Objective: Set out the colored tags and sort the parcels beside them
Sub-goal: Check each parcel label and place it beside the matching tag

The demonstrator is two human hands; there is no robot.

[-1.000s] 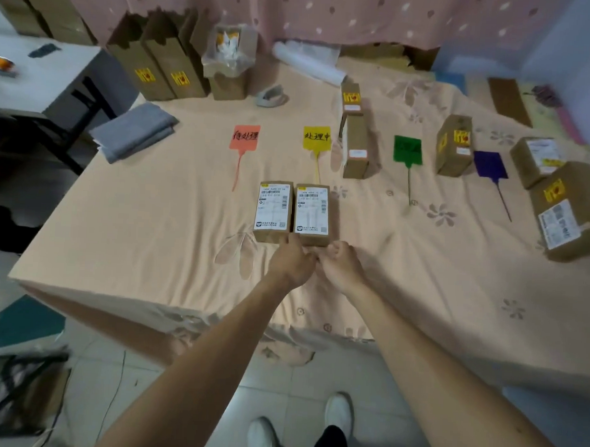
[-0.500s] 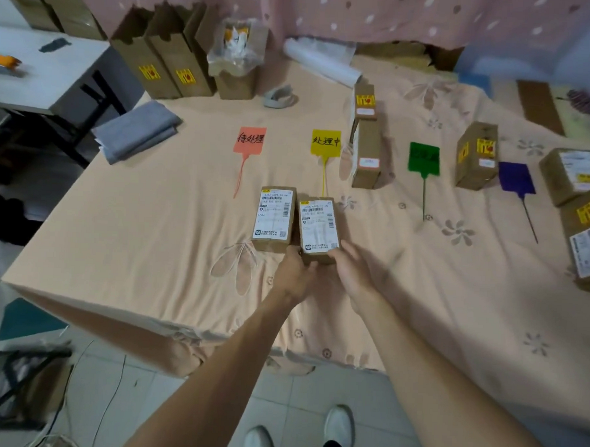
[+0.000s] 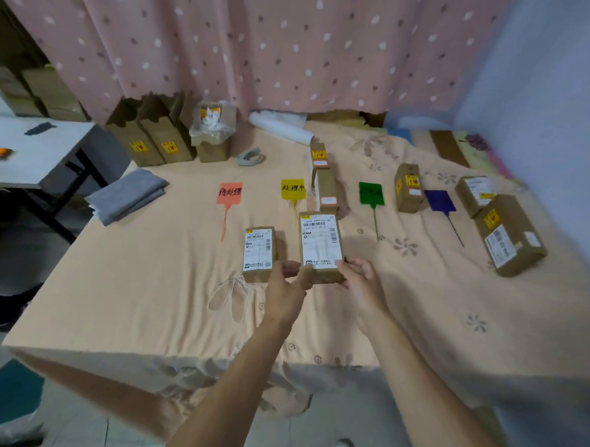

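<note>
Bare cloth lies open across the tabletop (image 3: 132, 283) from 7 to 10 o'clock of the hands, up to the folded grey cloth (image 3: 129, 195). At 11 o'clock a labelled parcel (image 3: 258, 254) lies just beside the left hand (image 3: 284, 287). Toward 12 o'clock the yellow tag (image 3: 292, 189) and a long parcel (image 3: 327, 194) stand close together. At 2 o'clock the large parcel (image 3: 509, 236) blocks the edge; 4 o'clock is open.

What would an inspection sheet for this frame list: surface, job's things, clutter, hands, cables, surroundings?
Surface: peach floral cloth over the table.
Job's things: orange tag, yellow tag, green tag, blue tag in a row; labelled parcel lying flat near the orange tag.
Clutter: folded grey cloth, tape roll.
Hands: left hand and right hand hold the raised parcel.
Cables: nothing seen.
Surroundings: pink dotted curtain.
</note>
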